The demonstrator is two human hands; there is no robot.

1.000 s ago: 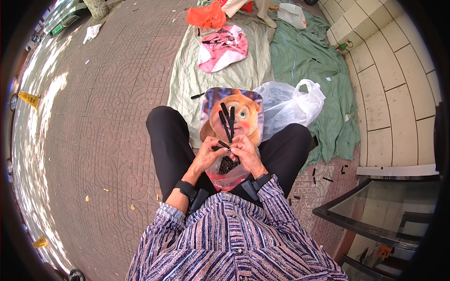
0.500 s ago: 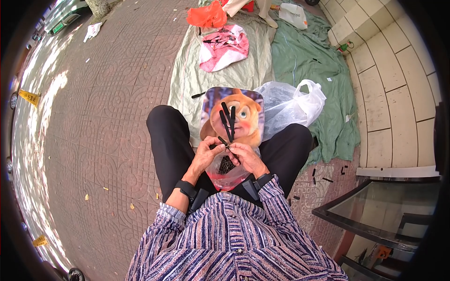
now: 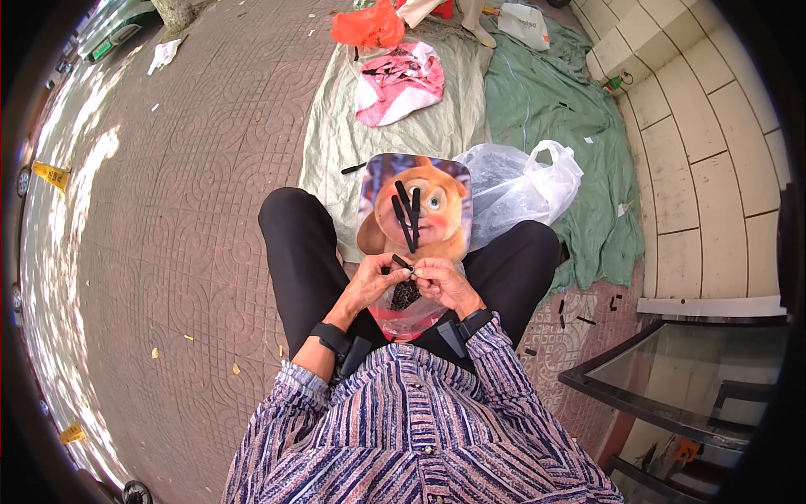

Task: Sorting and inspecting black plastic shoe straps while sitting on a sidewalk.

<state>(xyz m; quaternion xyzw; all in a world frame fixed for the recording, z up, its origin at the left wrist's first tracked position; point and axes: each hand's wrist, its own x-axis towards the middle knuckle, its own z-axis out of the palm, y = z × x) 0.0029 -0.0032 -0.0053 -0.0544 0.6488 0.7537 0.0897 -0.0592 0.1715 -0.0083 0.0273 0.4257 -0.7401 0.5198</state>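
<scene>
Over my lap, my left hand [image 3: 372, 281] is closed in a pinch around a short black stick-like piece [image 3: 401, 262]. My right hand [image 3: 447, 283] meets it fingertip to fingertip, pinching at the piece's near end; what it grips is too small to make out. Just beyond the hands lies a board with a cartoon picture [image 3: 449, 227], and several slim black sticks [image 3: 398, 212] rest on it. Below my fingers sits a clear plastic bag [image 3: 411, 321] with a heap of small dark ring-like parts [image 3: 405, 296] showing in it.
A white translucent bag [image 3: 504, 189] lies right of the board on a green sheet [image 3: 537, 101]. Farther off are a pink checked cloth [image 3: 411, 97] and a red bag [image 3: 368, 29]. Black bits [image 3: 586, 320] lie on the paving near a glass-topped frame [image 3: 672, 370].
My right hand's fingers have shifted and drawn more closely together at the black piece's end. My left hand keeps its pinch. The sticks on the board stay where they were.
</scene>
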